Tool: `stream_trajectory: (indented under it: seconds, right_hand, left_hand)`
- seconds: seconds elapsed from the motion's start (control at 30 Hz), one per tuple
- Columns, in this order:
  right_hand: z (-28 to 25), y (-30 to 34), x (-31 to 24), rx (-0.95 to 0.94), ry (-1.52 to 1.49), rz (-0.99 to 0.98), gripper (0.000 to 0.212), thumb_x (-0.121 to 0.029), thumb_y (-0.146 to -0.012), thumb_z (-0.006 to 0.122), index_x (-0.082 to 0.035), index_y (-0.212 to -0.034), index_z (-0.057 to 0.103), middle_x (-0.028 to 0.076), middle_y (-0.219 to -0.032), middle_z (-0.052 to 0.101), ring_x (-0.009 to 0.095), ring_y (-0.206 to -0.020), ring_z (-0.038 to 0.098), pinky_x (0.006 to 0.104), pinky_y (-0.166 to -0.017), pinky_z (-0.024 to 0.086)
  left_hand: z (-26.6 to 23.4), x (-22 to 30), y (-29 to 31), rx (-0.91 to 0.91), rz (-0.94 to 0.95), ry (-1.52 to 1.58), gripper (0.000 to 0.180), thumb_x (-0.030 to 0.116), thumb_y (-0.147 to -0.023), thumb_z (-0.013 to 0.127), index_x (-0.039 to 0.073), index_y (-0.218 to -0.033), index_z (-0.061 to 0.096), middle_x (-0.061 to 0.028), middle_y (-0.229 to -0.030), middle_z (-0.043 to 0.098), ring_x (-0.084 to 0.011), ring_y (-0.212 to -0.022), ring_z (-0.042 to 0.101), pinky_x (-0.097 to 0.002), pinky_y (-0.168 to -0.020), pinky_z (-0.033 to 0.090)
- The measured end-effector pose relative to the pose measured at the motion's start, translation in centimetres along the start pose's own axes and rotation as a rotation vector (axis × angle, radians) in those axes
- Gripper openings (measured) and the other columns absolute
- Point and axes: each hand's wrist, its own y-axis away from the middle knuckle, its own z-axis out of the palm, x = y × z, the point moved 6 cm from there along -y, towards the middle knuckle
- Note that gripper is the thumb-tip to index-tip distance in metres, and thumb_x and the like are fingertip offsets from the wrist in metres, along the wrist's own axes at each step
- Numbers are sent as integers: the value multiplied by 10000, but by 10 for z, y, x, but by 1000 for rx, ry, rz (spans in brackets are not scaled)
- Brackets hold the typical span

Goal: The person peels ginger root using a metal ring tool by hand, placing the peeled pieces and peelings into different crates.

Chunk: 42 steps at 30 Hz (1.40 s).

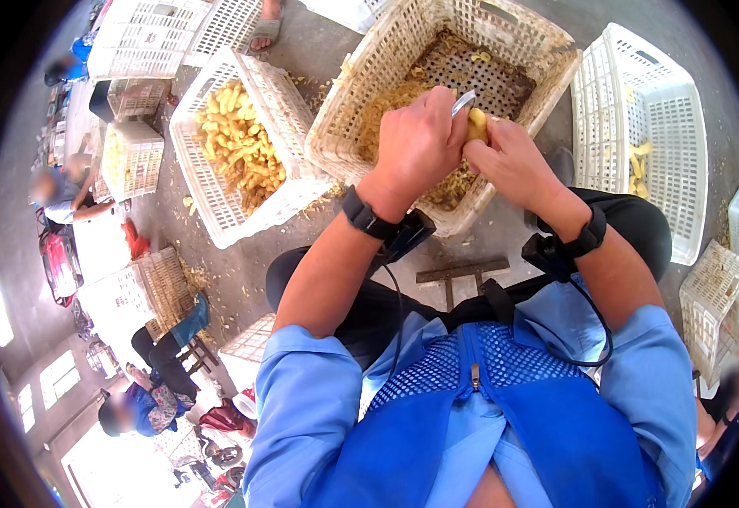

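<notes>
Both hands meet above a large white plastic crate (547,80). My left hand (416,148) is closed round a shiny metal peeler (464,102); only its curved metal end shows, and the grip is hidden in the fist. Pinched in my right hand (518,165) is a yellow piece of ginger (477,124), right beside the metal end. The fingers cover part of the ginger. Pale shavings (386,110) lie in the crate beneath, thickest at its left and near sides.
To the left, a white crate (204,199) holds many knobbly ginger pieces (238,140). A white crate (678,110) on the right contains a few yellow pieces (638,169). A low stool (463,271) stands between my legs. Several people sit farther off among more crates.
</notes>
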Motion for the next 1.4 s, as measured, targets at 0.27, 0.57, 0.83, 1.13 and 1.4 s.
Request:
stream_trajectory:
  seconds: [0.27,0.57,0.83,1.13,1.4]
  right_hand:
    - [-2,2,-11,14,193,-26,361,-276,-828,577,72,-734,592,284,-694,587,466,-716,602,508,-665,477]
    - [1,2,-6,-15,256,-88,362,-302,-813,605,47,-717,610,268,-692,604,455,-711,608,505,-663,479]
    - [-3,1,-5,1,243,-80,357,-304,-806,609,43,-725,617,268,-702,609,453,-716,610,505,-670,484]
    - [-3,0,-7,-63,226,21,364,-300,-833,602,54,-749,599,254,-660,578,429,-667,574,491,-638,448]
    - [-13,6,14,24,-136,77,316,-251,-834,605,52,-751,565,90,-573,517,169,-561,510,357,-545,404]
  left_hand:
    - [0,-10,2,-82,6,122,90,133,-906,646,44,-908,628,-166,-744,632,-365,-636,629,-407,-546,500]
    - [13,-31,12,-266,-457,563,146,152,-907,624,13,-870,598,-183,-712,643,-335,-606,634,-411,-552,510]
    - [6,-12,13,-55,-170,157,160,136,-935,625,7,-1023,659,-129,-759,679,-196,-613,689,-348,-566,539]
    - [-6,-77,10,21,-438,-100,195,160,-950,607,-4,-1040,661,-115,-745,690,-150,-537,637,-283,-503,505]
    - [-6,-45,19,-20,-528,571,276,206,-957,630,-22,-1112,648,-62,-787,691,-97,-540,607,-236,-497,492]
